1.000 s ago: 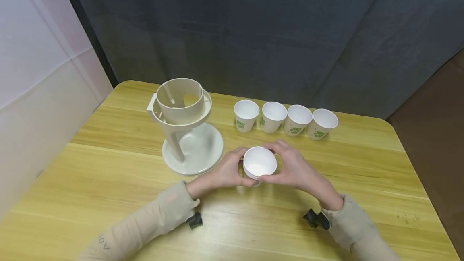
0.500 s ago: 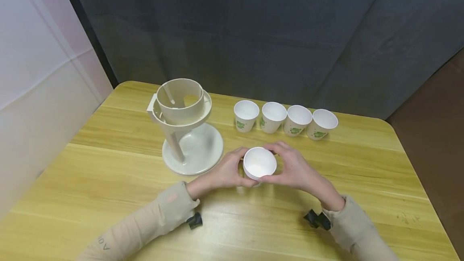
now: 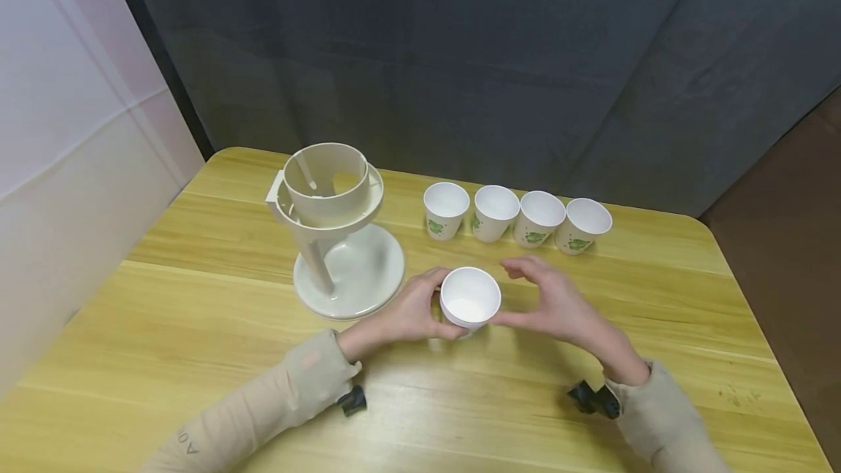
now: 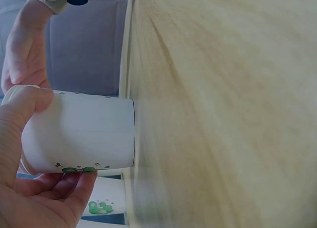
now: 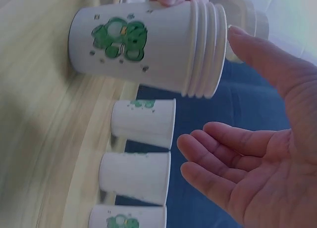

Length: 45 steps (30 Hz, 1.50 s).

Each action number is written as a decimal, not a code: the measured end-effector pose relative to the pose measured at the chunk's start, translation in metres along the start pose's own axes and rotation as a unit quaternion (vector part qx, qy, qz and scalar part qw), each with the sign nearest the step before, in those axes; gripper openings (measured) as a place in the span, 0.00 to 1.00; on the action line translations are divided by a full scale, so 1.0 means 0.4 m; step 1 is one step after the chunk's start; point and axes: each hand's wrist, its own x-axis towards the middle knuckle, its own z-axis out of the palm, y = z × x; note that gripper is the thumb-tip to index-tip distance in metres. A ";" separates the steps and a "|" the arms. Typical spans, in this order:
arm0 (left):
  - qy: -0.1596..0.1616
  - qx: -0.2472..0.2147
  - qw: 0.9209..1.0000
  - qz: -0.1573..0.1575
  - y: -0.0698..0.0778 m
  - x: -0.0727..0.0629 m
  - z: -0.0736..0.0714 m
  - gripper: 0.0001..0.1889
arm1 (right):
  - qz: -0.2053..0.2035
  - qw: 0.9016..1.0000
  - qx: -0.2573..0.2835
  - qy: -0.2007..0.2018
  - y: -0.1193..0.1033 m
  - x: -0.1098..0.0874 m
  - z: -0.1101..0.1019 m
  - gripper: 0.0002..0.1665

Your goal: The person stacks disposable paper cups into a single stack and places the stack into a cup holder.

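Observation:
A stack of nested white paper cups [image 3: 470, 296] stands upright on the table, several rims showing in the right wrist view, with a green cartoon print [image 5: 121, 39] on the side. My left hand [image 3: 412, 307] holds the stack from the left, thumb and fingers around it near the rims. On the other side, my right hand [image 3: 555, 305] is spread, its fingers off the cups; its thumb tip is close to the rim, and I cannot tell whether it touches. In the left wrist view the stack [image 4: 84, 131] hides part of the row of cups behind.
Behind the stack, several single paper cups [image 3: 496, 214] stand upright in a row near the table's back edge. To the left is a cream plastic stand with an open cylinder [image 3: 328, 209] in a ring above a round base [image 3: 368, 268]. A dark curtain [image 3: 420, 57] hangs behind the wooden table [image 3: 420, 414].
My right hand has let go of the cup stack and moved a little to the right, its fingers spreading. The left hand and the stack have stayed in place.

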 end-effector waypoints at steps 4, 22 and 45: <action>-0.001 0.004 1.000 0.000 -0.001 0.000 0.001 0.36 | 0.022 1.000 0.002 0.017 0.023 -0.015 -0.014 0.39; -0.009 0.001 1.000 -0.022 -0.001 0.002 0.000 0.37 | 0.114 0.982 -0.023 0.146 0.138 -0.056 -0.105 0.31; -0.005 0.001 1.000 -0.010 0.001 0.000 0.001 0.37 | 0.177 0.951 -0.102 0.233 0.245 -0.003 -0.148 0.33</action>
